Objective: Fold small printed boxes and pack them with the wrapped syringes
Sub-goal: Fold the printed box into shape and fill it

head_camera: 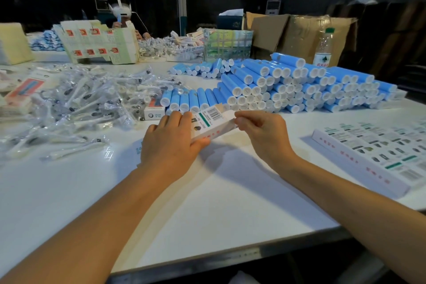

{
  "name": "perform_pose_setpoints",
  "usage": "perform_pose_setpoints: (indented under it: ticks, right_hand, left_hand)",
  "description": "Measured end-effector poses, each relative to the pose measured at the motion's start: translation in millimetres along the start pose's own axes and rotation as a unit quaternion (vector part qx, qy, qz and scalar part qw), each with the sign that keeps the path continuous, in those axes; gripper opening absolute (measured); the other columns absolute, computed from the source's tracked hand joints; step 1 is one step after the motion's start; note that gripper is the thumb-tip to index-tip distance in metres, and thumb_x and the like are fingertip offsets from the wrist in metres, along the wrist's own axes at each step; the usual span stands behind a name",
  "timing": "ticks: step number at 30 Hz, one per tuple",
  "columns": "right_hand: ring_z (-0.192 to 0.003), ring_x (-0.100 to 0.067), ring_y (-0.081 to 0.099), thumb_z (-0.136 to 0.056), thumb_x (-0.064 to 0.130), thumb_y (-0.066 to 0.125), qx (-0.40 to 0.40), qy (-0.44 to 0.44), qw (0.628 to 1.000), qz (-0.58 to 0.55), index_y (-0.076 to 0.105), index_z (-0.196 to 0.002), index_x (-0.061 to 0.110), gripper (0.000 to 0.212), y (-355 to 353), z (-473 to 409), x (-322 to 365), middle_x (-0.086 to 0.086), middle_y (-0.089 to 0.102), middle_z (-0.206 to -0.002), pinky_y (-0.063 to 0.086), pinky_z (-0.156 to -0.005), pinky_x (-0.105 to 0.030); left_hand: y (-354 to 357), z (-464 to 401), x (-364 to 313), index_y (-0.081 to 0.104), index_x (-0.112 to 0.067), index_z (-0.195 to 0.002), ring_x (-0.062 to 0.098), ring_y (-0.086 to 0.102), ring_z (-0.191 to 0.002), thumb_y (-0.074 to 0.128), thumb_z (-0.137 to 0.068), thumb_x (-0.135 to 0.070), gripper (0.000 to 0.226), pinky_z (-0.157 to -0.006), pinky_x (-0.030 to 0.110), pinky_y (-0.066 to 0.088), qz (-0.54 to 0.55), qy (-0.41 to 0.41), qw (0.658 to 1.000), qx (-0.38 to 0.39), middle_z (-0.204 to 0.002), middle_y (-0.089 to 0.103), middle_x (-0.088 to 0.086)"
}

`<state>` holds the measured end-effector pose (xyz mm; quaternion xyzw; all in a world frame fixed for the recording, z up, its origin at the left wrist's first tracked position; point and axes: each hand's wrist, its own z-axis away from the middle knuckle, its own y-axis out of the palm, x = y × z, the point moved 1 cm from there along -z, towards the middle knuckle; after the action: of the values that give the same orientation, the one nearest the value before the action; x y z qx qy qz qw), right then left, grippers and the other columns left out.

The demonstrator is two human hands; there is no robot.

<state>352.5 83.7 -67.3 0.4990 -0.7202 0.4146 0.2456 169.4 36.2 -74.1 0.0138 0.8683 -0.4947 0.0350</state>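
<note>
Head view — two hands, left hand (169, 143) and right hand (262, 132), hold one box (211, 122)

Box's (213, 125) near end behind left hand (171, 143)

Your two hands hold one small printed box above the white table.

Your left hand (170, 145) grips the box (211, 125) from its left end, fingers curled over the top, while your right hand (262, 134) pinches its right end. To the left lies a heap of wrapped syringes (87, 101); beyond the box sits a stack of blue tubes (288, 85). A row of finished boxes (373, 152) lies at the right edge of the table (219, 210). A water bottle (323, 47) stands far right, beside cardboard cartons (299, 34).
</note>
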Motion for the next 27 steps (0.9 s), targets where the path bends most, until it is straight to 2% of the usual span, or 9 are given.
perform_pose_setpoints:
  ticks: [2,5,6,9,13,16,19,22,27]
  right_hand:
    - [-0.079,-0.009,0.062,-0.088,0.007,0.063,0.011,0.018,0.999,-0.031,0.071,-0.109,0.007,0.023,3,2,0,0.007,0.069,-0.087,0.051,-0.087,-0.029]
    - [-0.081,0.001,0.06,-0.088,0.008,0.064,0.043,0.01,0.999,-0.032,0.065,-0.12,0.009,0.032,11,9,2,0.004,0.07,-0.102,0.049,-0.083,-0.012]
    - [-0.083,0.001,0.06,-0.087,0.007,0.064,0.046,0.007,0.998,-0.032,0.064,-0.122,0.01,0.034,12,11,3,0.004,0.069,-0.104,0.048,-0.083,-0.011]
    - [-0.079,-0.006,0.061,-0.088,0.008,0.063,0.052,0.024,0.997,-0.055,0.056,-0.13,0.012,0.043,11,9,4,0.007,0.068,-0.087,0.052,-0.085,-0.027]
    - [-0.059,-0.001,0.053,-0.089,0.012,0.062,0.093,0.099,0.988,-0.071,0.041,-0.142,0.011,0.057,11,3,2,0.009,0.059,-0.064,0.046,-0.059,-0.016]
    - [-0.054,-0.005,0.048,-0.088,0.009,0.062,0.103,0.134,0.981,-0.097,0.055,-0.13,0.01,0.042,11,1,1,0.008,0.06,-0.06,0.042,-0.053,-0.022]
    - [-0.059,-0.007,0.052,-0.088,0.011,0.06,0.078,0.119,0.986,-0.089,0.069,-0.102,0.017,0.018,10,2,2,0.001,0.067,-0.079,0.047,-0.06,-0.027]
    - [-0.077,-0.014,0.059,-0.09,0.011,0.055,0.079,0.092,0.991,-0.053,0.064,-0.073,0.031,0.029,12,3,4,0.006,0.065,-0.085,0.05,-0.068,-0.034]
    - [-0.091,-0.019,0.058,-0.093,0.014,0.052,0.107,0.075,0.991,-0.031,0.066,-0.079,0.028,0.025,13,2,6,0.005,0.062,-0.095,0.052,-0.079,-0.039]
  left_hand:
    - [1,1,-2,0.032,-0.019,-0.138,0.022,0.041,-0.116,0.036,-0.087,-0.062,0.067,-0.086,0.036,0.035,-0.008,0.006,1.0,-0.001,-0.13,0.043,0.0]
    - [2,1,-9,0.034,-0.018,-0.137,0.023,0.042,-0.115,0.041,-0.088,-0.058,0.064,-0.086,0.035,0.034,-0.023,0.021,0.999,-0.014,-0.128,0.045,0.002]
    - [2,2,-11,0.034,-0.018,-0.136,0.023,0.042,-0.114,0.042,-0.088,-0.058,0.063,-0.086,0.035,0.034,-0.025,0.023,0.999,-0.018,-0.128,0.045,0.002]
    - [1,3,-12,0.034,-0.018,-0.136,0.022,0.042,-0.115,0.042,-0.088,-0.058,0.063,-0.087,0.035,0.034,-0.029,0.026,0.999,-0.023,-0.128,0.045,0.001]
    - [2,7,-15,0.029,-0.018,-0.138,0.02,0.04,-0.115,0.038,-0.09,-0.058,0.064,-0.087,0.033,0.034,-0.062,0.049,0.996,-0.034,-0.13,0.043,0.0]
    - [1,8,-17,0.027,-0.017,-0.14,0.02,0.04,-0.117,0.038,-0.09,-0.059,0.066,-0.088,0.032,0.034,-0.074,0.058,0.995,-0.032,-0.132,0.041,0.0]
    - [1,8,-18,0.03,-0.017,-0.138,0.019,0.041,-0.114,0.039,-0.09,-0.058,0.064,-0.088,0.032,0.035,-0.067,0.049,0.996,-0.036,-0.131,0.043,0.0]
    - [1,9,-20,0.03,-0.017,-0.138,0.02,0.041,-0.114,0.04,-0.09,-0.058,0.064,-0.087,0.032,0.035,-0.067,0.051,0.996,-0.038,-0.13,0.043,0.0]
    - [2,8,-21,0.03,-0.016,-0.139,0.02,0.041,-0.115,0.04,-0.09,-0.057,0.064,-0.088,0.032,0.036,-0.049,0.048,0.997,-0.032,-0.131,0.043,0.001]
